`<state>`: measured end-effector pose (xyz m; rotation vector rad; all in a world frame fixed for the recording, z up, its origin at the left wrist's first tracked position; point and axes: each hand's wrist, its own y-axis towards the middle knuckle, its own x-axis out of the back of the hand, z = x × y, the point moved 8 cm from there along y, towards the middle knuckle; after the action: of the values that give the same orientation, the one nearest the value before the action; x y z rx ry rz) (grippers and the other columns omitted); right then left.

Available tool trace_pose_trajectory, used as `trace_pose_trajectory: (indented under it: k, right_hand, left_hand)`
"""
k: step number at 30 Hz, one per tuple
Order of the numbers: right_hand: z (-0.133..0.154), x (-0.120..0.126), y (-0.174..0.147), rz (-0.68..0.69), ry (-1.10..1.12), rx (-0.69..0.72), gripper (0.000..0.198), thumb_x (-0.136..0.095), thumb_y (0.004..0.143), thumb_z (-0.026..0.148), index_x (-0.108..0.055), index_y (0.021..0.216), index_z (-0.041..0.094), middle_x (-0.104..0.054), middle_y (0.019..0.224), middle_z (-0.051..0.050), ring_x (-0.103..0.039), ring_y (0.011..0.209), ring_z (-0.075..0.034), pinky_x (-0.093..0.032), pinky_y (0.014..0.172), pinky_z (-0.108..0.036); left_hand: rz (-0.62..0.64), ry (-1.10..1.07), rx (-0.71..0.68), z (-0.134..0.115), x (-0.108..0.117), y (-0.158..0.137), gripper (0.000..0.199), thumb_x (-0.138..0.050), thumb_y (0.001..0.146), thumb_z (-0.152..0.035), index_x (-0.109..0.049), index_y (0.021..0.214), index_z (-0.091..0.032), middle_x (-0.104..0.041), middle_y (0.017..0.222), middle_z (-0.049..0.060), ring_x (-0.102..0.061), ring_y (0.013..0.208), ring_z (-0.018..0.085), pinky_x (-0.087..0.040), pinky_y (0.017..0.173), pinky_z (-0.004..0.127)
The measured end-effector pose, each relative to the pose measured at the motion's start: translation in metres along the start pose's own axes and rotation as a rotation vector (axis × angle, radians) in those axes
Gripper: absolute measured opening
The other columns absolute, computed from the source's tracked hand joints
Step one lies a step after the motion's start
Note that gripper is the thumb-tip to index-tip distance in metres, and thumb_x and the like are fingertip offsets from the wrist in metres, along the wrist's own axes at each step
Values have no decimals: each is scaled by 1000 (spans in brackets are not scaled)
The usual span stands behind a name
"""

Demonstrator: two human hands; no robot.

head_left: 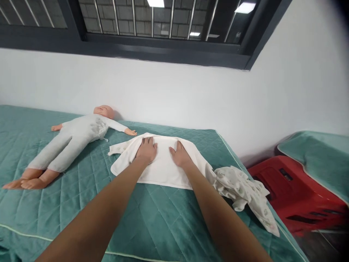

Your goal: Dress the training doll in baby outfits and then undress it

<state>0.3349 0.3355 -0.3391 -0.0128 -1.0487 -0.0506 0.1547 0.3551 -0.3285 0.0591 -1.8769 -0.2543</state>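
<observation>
A small white baby top (160, 165) lies opened out on the bed, its plain side up, with one patterned sleeve (119, 148) reaching out to the left. My left hand (147, 150) rests palm down on its upper left part, fingers stretched toward the collar edge. On the upper right part lies my right hand (180, 154), thumb and forefinger apart and its other fingers partly hidden. Neither hand visibly grips the cloth. To the left a baby doll (79, 131) in pale grey-white clothes lies on its back, one hand close to the top's sleeve.
Crumpled patterned baby clothing (242, 185) lies at the bed's right edge, against the top. A green quilted cover (89, 196) spreads over the bed. Beyond the edge stands a red plastic chair (294, 189) with green cloth (319, 153) over it. A white wall (163, 94) rises behind.
</observation>
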Motion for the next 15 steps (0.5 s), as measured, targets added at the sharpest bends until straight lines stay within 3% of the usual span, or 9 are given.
trace_pose_trajectory:
  k: [7, 15]
  right_hand:
    - [-1, -5, 4, 12, -9, 1, 72, -31, 100, 44, -17, 153, -2, -17, 161, -20, -14, 150, -25, -11, 122, -34]
    - [3, -6, 2, 30, -30, 21, 73, -31, 100, 42, -15, 152, -7, -15, 161, -22, -11, 150, -25, -8, 123, -33]
  left_hand:
    - [23, 33, -57, -4, -6, 2, 54, -25, 99, -33, -43, 141, -5, -46, 146, 19, -33, 139, 29, -21, 118, 44]
    - [25, 51, -53, -7, -5, -2, 58, -22, 99, -30, -40, 143, 3, -45, 145, 23, -33, 138, 33, -23, 117, 45]
